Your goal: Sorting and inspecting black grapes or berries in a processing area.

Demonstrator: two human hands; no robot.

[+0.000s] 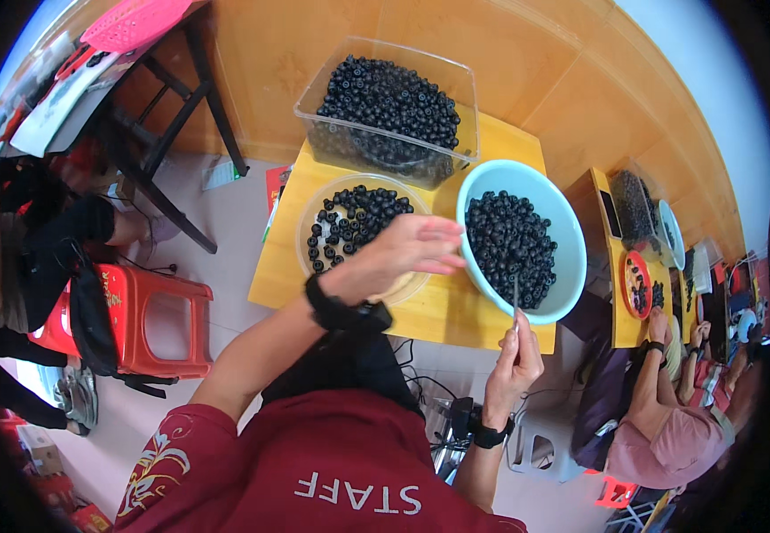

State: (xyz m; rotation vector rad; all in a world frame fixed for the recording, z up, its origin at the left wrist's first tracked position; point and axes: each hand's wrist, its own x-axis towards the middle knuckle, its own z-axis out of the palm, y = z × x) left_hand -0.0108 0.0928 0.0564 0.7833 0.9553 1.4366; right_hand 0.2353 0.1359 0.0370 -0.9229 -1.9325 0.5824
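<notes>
A light-blue bowl (571, 213) holds a heap of small black round pieces with holes (509, 240). My left hand (412, 249) stretches flat, fingers out, over the gap between that bowl and a shallow clear round tray (314, 195); its fingertips are at the bowl's left rim. Loose black pieces (349, 213) lie in the tray, partly hidden by my left forearm. At the bowl's near rim my right hand (511, 366) pinches a slim metal tool (516, 306), perhaps tweezers, pointing into the bowl. Whether its tip grips a piece is too small to tell.
A clear plastic bin (385, 147) full of black pieces stands at the back of the yellow table (278, 258). Left are a red stool (167, 315), a black-legged table (172, 142) and a seated person. Other people work at yellow tables (625, 320) on the right.
</notes>
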